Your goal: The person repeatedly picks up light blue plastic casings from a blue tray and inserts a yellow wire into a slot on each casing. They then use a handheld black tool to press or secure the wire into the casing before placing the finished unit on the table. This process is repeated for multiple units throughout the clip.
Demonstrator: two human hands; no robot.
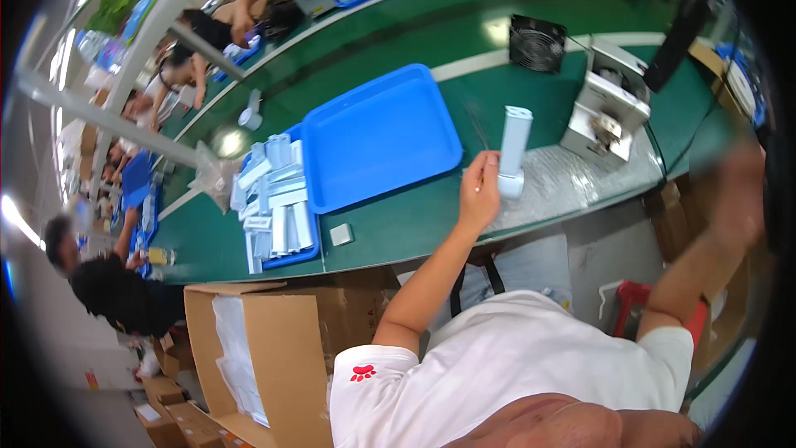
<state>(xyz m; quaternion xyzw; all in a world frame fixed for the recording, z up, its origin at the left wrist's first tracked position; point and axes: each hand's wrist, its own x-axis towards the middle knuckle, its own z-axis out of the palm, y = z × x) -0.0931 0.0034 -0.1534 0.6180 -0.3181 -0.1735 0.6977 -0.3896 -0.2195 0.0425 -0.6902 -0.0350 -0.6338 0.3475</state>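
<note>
My left hand is closed at the side of a light blue plastic piece, against its lower part. The piece is long and upright, with a rounded lower end over the clear plastic wrap. Fine dark lines, perhaps a thin tool, show just above this hand; I cannot tell whether the fingers touch them. At the far right my right hand is raised and smeared by motion, so its fingers do not show. A dark upright object stands close to it.
An unfilled blue tray overlaps another tray heaped with light blue parts. Near the bench edge lies a small white block. Metal fixtures and a black fan stand right. Below is an opened carton; co-workers sit left.
</note>
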